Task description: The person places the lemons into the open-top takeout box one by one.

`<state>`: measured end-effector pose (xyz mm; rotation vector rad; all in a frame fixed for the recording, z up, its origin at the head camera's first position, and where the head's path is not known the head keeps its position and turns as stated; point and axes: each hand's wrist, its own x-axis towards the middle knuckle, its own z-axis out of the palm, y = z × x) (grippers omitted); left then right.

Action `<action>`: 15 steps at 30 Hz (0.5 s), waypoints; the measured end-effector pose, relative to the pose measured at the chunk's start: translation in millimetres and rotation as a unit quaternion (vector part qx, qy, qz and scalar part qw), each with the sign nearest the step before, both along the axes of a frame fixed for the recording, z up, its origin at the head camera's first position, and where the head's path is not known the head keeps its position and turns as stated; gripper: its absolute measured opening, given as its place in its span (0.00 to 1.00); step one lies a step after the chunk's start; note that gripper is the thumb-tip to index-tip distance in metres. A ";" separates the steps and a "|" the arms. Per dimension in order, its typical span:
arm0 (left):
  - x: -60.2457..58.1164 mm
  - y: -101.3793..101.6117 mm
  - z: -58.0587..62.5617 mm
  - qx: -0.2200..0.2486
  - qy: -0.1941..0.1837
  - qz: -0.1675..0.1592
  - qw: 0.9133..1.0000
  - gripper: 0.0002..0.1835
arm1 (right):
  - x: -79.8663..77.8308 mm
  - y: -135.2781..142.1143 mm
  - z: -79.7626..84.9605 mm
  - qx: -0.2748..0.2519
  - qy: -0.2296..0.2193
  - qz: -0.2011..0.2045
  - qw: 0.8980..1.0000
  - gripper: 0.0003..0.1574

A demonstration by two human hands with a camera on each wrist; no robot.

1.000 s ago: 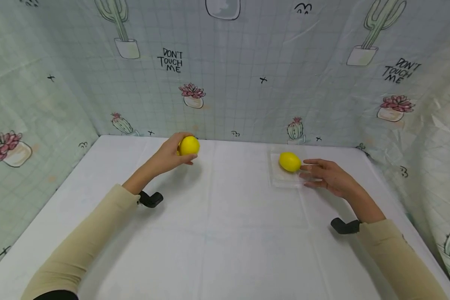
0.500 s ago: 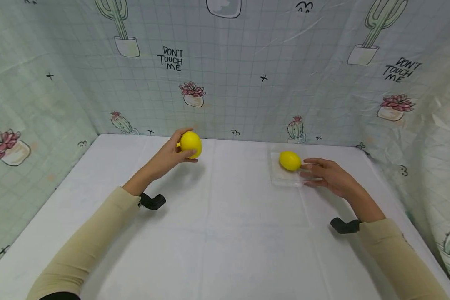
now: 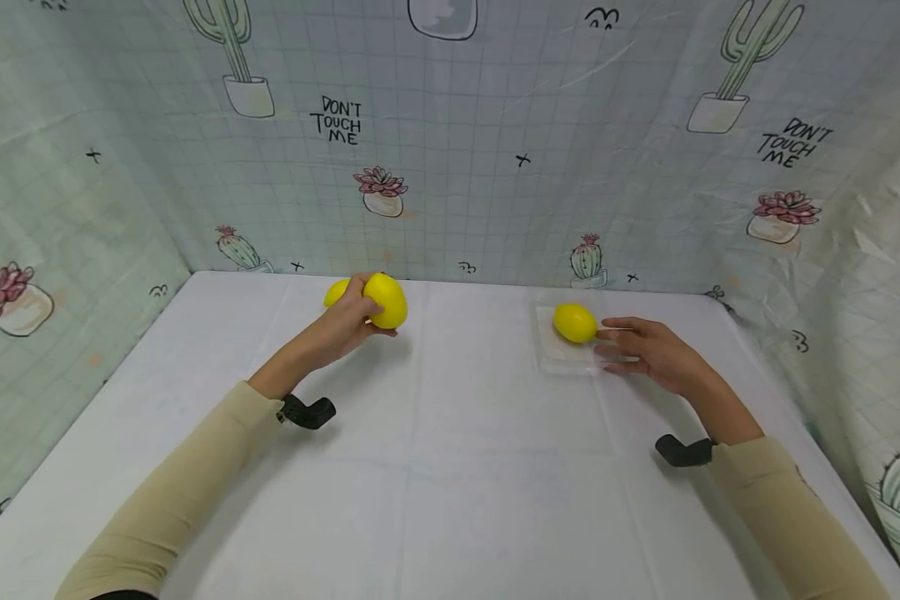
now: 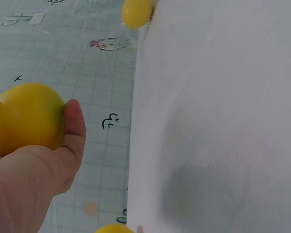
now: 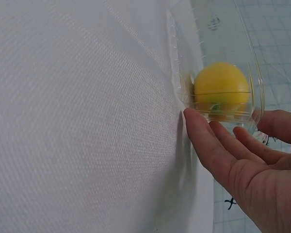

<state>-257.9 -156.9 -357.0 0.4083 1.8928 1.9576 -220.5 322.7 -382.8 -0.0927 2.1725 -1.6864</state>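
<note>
My left hand [image 3: 341,327] grips a yellow lemon [image 3: 387,302] above the far left of the table. The left wrist view shows this held lemon [image 4: 29,116] with fingers and thumb around it and a greenish tip. Behind that hand a second lemon [image 3: 335,292] lies partly hidden. At the right, a clear plastic box [image 3: 551,365] holds another lemon [image 3: 574,323]. My right hand [image 3: 660,354] reaches to the box's right side with relaxed, spread fingers. In the right wrist view, the fingertips [image 5: 191,116] rest at the wall of the box.
A white cloth covers the table [image 3: 480,467]. A curtain [image 3: 457,167] printed with cacti stands right behind its far edge and along both sides. Each wrist carries a black camera mount [image 3: 307,412].
My left hand has lifted the lemon slightly and turned it, moving a little right, and the second lemon behind it now shows. The right hand stays at the box.
</note>
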 end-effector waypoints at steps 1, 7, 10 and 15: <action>0.2 -0.7 -1.0 -0.007 0.007 -0.004 1.000 0.29 | -0.3 -0.6 -0.1 0.000 0.000 0.001 1.000 0.38; 1.9 -4.4 -4.6 -0.099 0.098 0.026 0.990 0.34 | 0.8 -2.5 1.3 0.005 0.001 0.008 1.000 0.39; 1.5 -4.4 -4.2 -0.127 0.145 0.053 0.980 0.33 | 0.3 -2.9 1.8 0.008 0.003 0.012 1.000 0.39; 1.1 -4.0 -4.2 -0.107 0.183 0.061 0.975 0.33 | -2.3 -4.0 1.3 0.013 0.002 0.012 1.000 0.38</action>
